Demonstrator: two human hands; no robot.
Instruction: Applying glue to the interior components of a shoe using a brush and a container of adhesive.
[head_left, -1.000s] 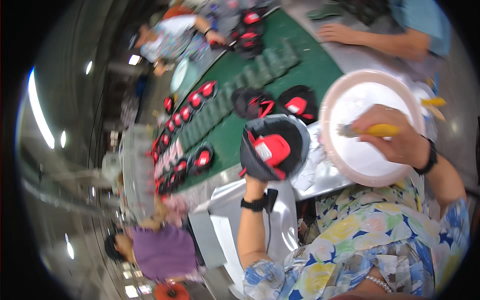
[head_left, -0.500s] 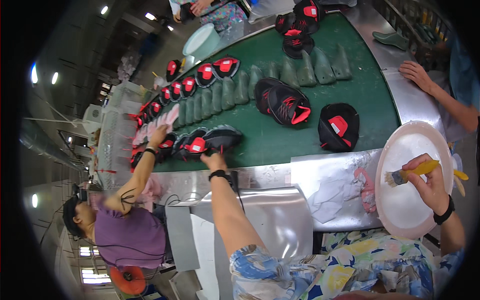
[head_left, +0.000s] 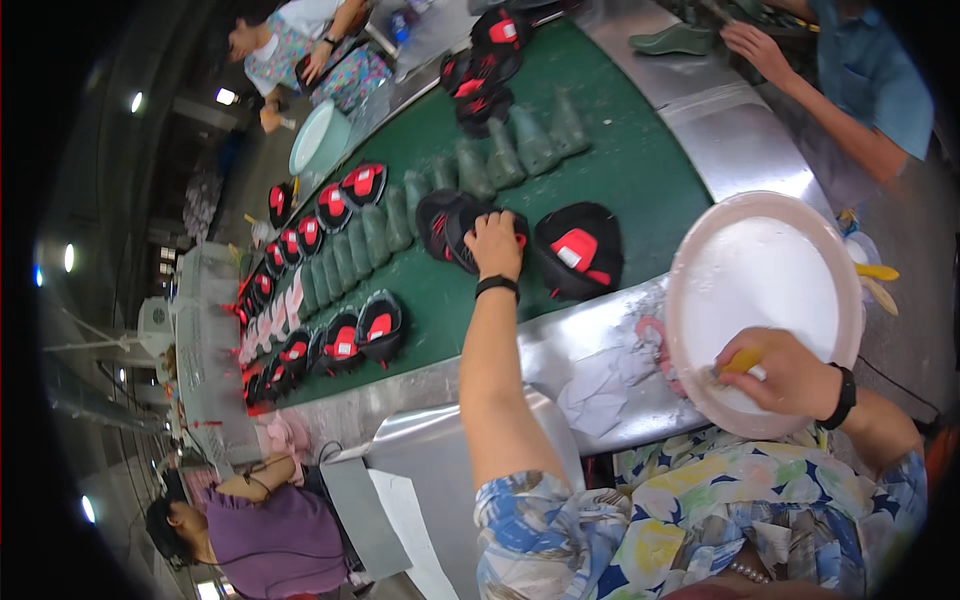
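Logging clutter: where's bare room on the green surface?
Bare green surface lies between the shoes under the left hand and the near row of uppers, and right of the lone upper, toward the metal edge. Its left end is crowded with uppers and lasts.

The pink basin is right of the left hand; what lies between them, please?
In the head view, a black and red shoe upper lies between them.

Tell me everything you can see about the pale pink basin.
The basin is wide, round and pale pink, plastic-looking, with a thick rim and white inside. It sits open side up by the metal table edge. Your right hand holds a brush over its near-left part; whether the brush touches it is unclear.
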